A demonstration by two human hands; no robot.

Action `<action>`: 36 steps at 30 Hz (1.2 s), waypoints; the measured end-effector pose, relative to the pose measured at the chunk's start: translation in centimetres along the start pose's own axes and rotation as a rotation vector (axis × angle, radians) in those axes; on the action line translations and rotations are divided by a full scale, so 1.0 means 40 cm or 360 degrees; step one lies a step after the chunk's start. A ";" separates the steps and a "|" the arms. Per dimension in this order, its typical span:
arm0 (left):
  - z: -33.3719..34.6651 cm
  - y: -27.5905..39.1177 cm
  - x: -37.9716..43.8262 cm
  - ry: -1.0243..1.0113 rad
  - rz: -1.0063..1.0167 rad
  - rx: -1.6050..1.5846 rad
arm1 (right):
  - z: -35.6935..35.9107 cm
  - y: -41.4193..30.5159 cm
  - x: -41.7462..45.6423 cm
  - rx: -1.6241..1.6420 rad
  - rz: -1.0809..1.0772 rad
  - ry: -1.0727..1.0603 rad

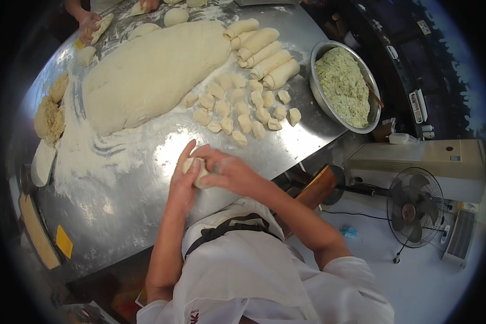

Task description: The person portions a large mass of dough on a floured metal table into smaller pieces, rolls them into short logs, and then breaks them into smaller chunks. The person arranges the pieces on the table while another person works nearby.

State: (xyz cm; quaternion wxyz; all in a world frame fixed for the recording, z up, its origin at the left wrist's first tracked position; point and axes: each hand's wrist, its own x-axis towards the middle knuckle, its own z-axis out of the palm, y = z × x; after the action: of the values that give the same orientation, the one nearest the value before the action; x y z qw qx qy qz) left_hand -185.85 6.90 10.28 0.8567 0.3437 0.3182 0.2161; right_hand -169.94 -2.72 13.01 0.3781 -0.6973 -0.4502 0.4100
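Note:
Over the near edge of the steel table [121, 218], a small piece of pale dough [201, 178] sits between my two hands. My left hand [182, 182] grips it from the left, thumb laid across its top. From the right, my right hand [227, 172] curls its fingers and thumb around the same piece. Parts of the dough are hidden by my fingers. Just beyond lie several cut dough pieces [244, 123], loosely scattered. Behind them spreads a large slab of dough [158, 73], and several rolled dough logs [270, 65] lie side by side at its right end.
A steel bowl [316, 87] of green-flecked filling [342, 85] stands at the right edge. On the left are flour, rough dough [50, 117], a white scoop [43, 164], a yellow scraper [64, 241] and a brush [38, 231]. Another person's hand [88, 26] works dough opposite. A fan [415, 207] stands right.

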 end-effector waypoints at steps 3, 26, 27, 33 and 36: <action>0.000 0.007 -0.008 -0.0262 -0.0047 -0.0204 | 0.043 -0.030 0.008 -0.0024 -0.0174 0.0039; 0.061 -0.011 -0.061 -0.0262 0.0429 0.1587 | 0.026 0.087 0.194 -0.0655 0.0120 0.0426; 0.066 -0.010 -0.084 -0.0202 0.0411 0.1518 | 0.014 0.111 0.212 -0.0500 0.0052 0.0516; 0.008 -0.008 -0.051 0.0484 0.0175 0.0358 | 0.045 0.072 0.214 -0.0549 -0.0250 0.0368; -0.067 -0.025 -0.034 0.0475 0.0314 0.0116 | 0.043 0.087 0.174 -0.0530 -0.0328 0.0442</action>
State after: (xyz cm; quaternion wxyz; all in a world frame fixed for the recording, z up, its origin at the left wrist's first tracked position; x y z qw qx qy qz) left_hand -188.49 6.63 8.59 0.7616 0.3683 0.4141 0.3360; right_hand -168.60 2.99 7.64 0.3559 -0.7501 -0.5241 0.1896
